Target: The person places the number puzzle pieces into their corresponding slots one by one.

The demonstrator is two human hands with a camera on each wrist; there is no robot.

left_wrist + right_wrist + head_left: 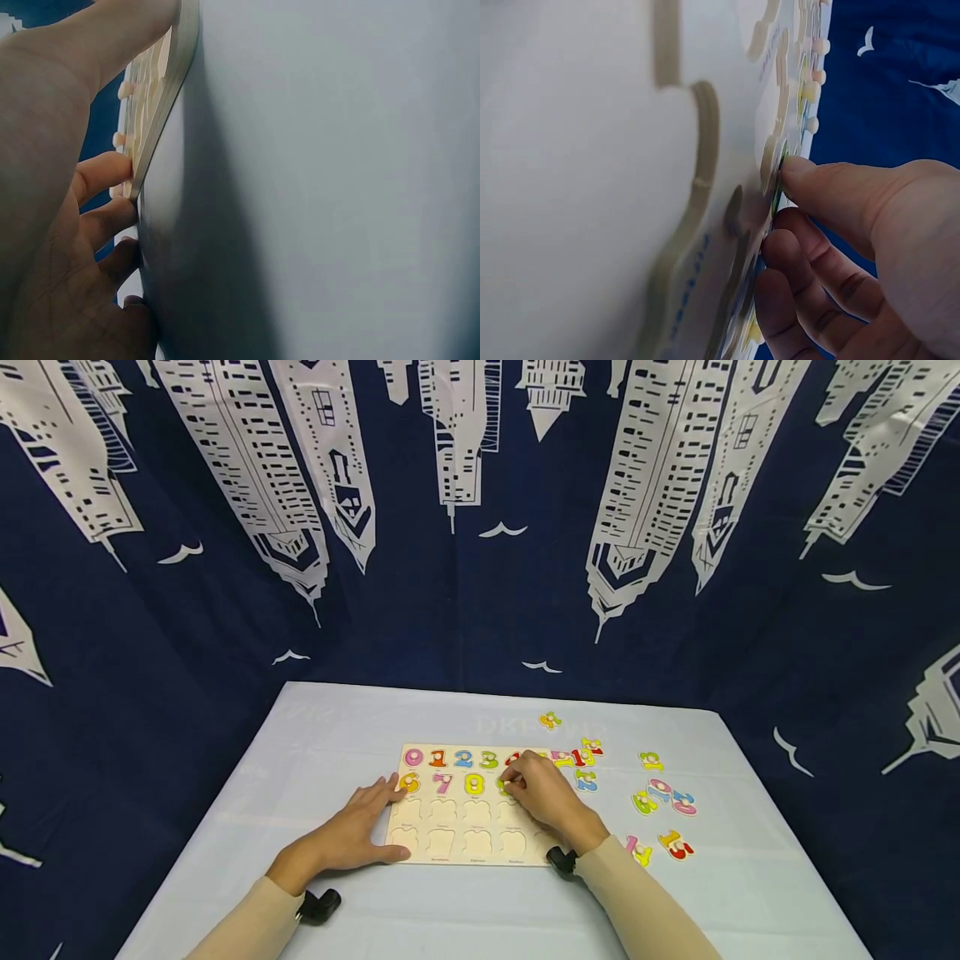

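A wooden number puzzle board (459,823) lies on the table, with coloured number pieces seated in its upper two rows and bare recesses in the lower two. My left hand (347,828) rests spread at the board's left side, thumb near the lower corner and fingertips by the yellow-orange 6 (408,783). In the left wrist view, its fingers (105,174) touch the board's edge. My right hand (549,793) pinches a green-yellow number piece (502,787) at the spot right of the yellow 8 (474,785). That piece is mostly hidden by the fingers.
Loose number pieces lie right of the board, among them a blue-and-yellow one (586,780), a yellow-and-red one (677,845) and a pink-and-yellow one (639,850) by the right sleeve. Another piece (550,720) lies behind the board. A dark blue patterned curtain (457,610) hangs beyond the white table (360,714).
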